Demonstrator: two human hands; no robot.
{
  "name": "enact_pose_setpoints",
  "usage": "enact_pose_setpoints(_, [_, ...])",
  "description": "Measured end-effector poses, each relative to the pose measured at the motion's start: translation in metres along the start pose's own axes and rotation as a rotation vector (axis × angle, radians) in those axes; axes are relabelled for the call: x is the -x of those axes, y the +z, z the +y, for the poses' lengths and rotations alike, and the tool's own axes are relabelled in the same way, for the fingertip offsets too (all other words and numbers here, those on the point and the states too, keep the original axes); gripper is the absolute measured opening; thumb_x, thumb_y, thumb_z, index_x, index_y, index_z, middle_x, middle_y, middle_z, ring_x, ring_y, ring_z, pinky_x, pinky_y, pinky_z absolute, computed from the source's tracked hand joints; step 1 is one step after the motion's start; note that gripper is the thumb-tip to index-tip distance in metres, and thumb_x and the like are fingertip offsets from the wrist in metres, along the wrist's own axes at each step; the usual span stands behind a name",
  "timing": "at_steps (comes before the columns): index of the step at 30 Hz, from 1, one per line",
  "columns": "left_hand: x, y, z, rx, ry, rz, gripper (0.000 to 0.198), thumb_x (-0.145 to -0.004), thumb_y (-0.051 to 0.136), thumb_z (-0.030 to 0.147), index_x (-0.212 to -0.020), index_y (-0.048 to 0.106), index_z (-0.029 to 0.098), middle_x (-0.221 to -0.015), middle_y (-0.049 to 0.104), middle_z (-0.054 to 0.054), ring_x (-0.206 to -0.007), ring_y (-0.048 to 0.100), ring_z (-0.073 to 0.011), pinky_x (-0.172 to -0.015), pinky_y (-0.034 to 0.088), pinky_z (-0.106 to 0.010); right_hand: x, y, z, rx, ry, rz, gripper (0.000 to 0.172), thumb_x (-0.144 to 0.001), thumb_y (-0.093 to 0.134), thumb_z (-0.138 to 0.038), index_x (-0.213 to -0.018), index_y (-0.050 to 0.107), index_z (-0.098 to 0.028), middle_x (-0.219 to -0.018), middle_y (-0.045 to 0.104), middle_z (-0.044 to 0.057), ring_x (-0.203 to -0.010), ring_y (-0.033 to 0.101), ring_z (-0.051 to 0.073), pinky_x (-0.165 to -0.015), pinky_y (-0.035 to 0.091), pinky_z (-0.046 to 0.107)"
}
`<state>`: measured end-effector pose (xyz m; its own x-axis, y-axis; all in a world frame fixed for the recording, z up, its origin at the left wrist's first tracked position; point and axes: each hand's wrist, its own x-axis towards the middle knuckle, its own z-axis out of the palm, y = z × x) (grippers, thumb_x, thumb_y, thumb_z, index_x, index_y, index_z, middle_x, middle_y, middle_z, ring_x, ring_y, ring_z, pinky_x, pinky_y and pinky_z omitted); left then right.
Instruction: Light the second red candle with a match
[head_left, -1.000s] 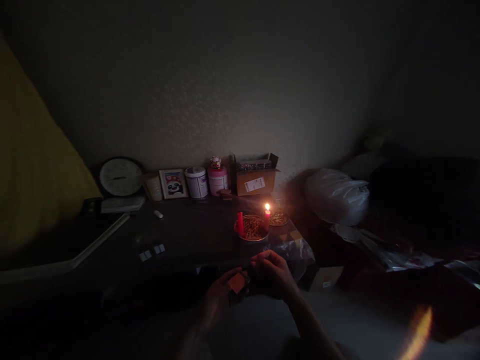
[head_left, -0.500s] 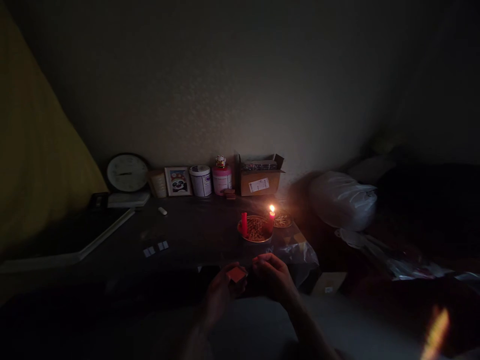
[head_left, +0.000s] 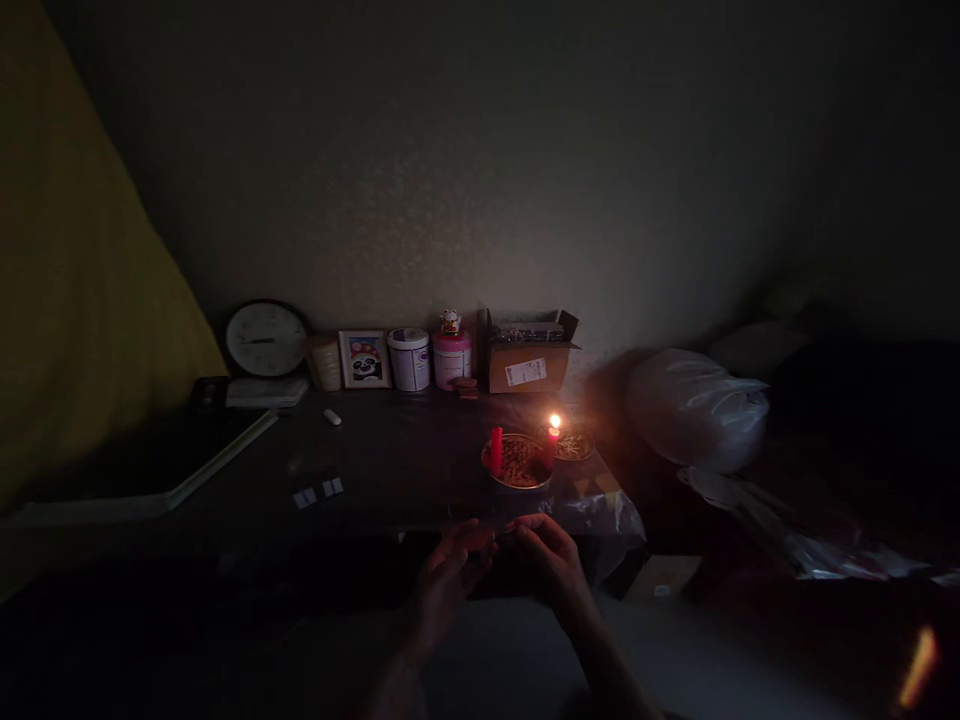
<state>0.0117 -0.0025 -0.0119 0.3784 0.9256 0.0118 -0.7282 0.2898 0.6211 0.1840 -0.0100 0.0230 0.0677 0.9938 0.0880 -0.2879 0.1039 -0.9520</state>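
Red lit candle (head_left: 553, 446) stands upright at the metal dish (head_left: 517, 478) on the dark worktop (head_left: 390, 470). Left hand (head_left: 448, 573) and right hand (head_left: 546, 555) meet before it; whether their fingers pinch anything cannot be told. Wax likely light, brittle; grip low.

Counting two candles: one lit (head_left: 553, 440), one unlit (head_left: 496, 450). Counting two round dishes, the nearer (head_left: 517, 465) and the farther (head_left: 574, 446). Showing two hands, the left hand (head_left: 450, 580) and the right hand (head_left: 547, 560). Standing along the wall: one clock (head_left: 266, 338), one framed picture (head_left: 366, 358), two tubs, white (head_left: 409, 359) and pink (head_left: 452, 357), one cardboard box (head_left: 529, 358). Lying on the table (head_left: 390, 470): two small white tiles (head_left: 318, 493).
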Motion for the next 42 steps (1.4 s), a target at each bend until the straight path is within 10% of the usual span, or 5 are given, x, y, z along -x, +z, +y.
enact_pose_setpoints(15, [-0.001,0.020,0.000,-0.084,0.095,0.141,0.036,-0.076,0.075,0.036,-0.107,0.067,0.018,-0.103,0.077,-0.007,-0.101,0.068,-0.0201,-0.093,0.046,-0.032,0.010,0.008,0.011,0.668,-0.607,0.032,0.013,-0.089,0.056,-0.024,-0.087,0.069,-0.022,-0.088,0.071,0.002,-0.081,0.067,0.012,-0.075,0.051,0.019])
enact_pose_setpoints(42, [-0.005,0.031,0.000,-0.096,0.151,0.241,0.026,-0.068,0.081,0.033,-0.086,0.070,0.019,-0.087,0.075,-0.001,-0.087,0.068,-0.0143,-0.081,0.049,-0.023,0.007,0.012,0.015,0.862,-0.774,0.091,0.016,-0.092,0.052,-0.021,-0.091,0.068,-0.024,-0.093,0.070,0.004,-0.084,0.068,0.014,-0.073,0.055,0.023])
